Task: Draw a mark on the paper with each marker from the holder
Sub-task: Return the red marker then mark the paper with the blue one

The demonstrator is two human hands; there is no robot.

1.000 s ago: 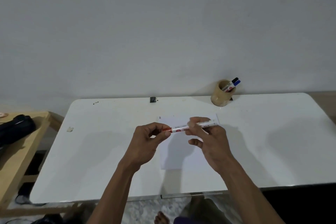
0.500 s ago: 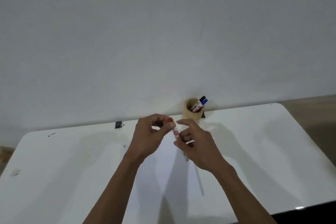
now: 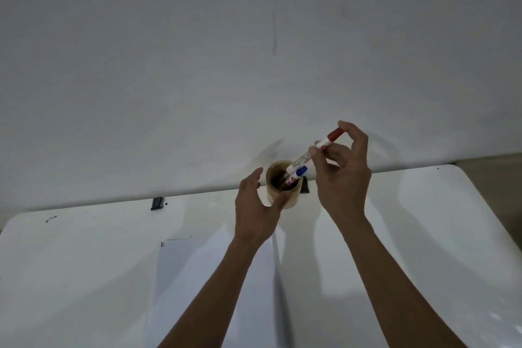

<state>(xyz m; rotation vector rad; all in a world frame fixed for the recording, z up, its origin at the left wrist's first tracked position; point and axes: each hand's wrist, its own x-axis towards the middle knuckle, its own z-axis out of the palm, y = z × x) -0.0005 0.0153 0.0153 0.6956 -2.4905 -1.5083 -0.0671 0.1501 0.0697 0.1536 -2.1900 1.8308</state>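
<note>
Red-capped marker [image 3: 313, 153], barrel print unreadable, right hand [image 3: 343, 175]

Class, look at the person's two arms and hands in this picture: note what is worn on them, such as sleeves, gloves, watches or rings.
Both forearms are bare up to the bottom edge of the picture; no sleeve shows. The left hand and the right hand are ungloved. No watch, bracelet or band shows at either wrist, and no ring is visible on the fingers that can be seen.

Both arms reach far forward. The left hand [image 3: 255, 207] is cupped, fingers gently bent (thumb out to the side). The right hand [image 3: 343, 175] is raised higher, its finger and thumb pinched together, other fingers curled.
</note>
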